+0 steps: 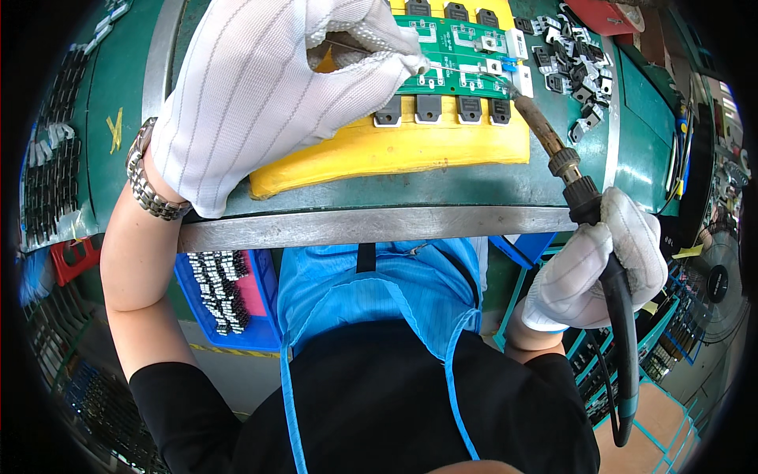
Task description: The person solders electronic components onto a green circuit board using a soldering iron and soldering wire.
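Observation:
My left hand [276, 87], in a white striped glove, pinches a thin strand of solder wire [458, 71]. The strand runs to the right over a green circuit board [442, 49]. Gripped in my gloved right hand [604, 265] is a soldering iron [584, 197], its tip near the board's right edge, close to where the wire ends. Whether tip and wire touch is too small to tell. The board lies on a yellow block [395, 150], with black components [469, 109] along its near and far sides. A small blue part [511, 63] sits at its right end.
Loose black components [580, 67] lie heaped right of the block, near a red object [604, 16]. A metal strip [379, 227] edges the green bench. Below it hangs a blue bin [229, 296] with components. Racks of parts [55, 158] stand at the left.

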`<action>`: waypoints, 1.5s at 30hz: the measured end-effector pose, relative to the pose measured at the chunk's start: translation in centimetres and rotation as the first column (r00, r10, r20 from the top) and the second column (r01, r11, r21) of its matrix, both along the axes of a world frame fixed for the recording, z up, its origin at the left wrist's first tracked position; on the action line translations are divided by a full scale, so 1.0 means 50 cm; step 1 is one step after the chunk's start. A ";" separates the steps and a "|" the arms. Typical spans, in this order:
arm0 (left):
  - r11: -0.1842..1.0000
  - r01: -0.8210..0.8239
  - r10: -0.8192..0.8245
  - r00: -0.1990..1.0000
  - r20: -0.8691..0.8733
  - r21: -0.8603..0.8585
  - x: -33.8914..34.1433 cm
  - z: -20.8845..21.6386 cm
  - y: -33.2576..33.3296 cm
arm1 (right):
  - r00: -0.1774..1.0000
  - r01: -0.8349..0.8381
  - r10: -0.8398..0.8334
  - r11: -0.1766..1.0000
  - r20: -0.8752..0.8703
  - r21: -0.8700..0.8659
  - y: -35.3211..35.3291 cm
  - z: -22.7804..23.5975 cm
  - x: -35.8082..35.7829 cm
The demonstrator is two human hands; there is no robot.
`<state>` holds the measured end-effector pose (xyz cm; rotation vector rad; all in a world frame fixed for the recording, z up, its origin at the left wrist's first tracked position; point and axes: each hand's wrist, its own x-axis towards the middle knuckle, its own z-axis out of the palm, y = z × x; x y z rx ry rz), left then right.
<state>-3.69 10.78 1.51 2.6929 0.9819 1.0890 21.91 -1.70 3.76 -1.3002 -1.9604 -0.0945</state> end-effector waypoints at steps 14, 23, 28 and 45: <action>0.996 0.021 -0.016 0.998 0.055 -0.092 0.001 0.006 -0.013 | 0.999 -0.009 0.012 0.997 -0.038 0.080 0.003 -0.012 0.009; 0.983 0.018 0.002 0.994 0.109 -0.183 -0.006 0.021 -0.004 | 0.983 0.114 -0.087 0.981 -0.164 0.160 0.002 -0.027 0.013; 0.958 0.017 0.036 0.983 0.178 -0.285 0.005 0.013 -0.010 | 0.998 0.024 -0.022 0.999 -0.056 0.022 -0.003 -0.013 0.021; 0.867 0.041 0.080 0.972 0.221 -0.497 0.001 0.028 -0.006 | 0.987 0.116 -0.105 0.990 -0.123 0.081 -0.012 -0.026 0.034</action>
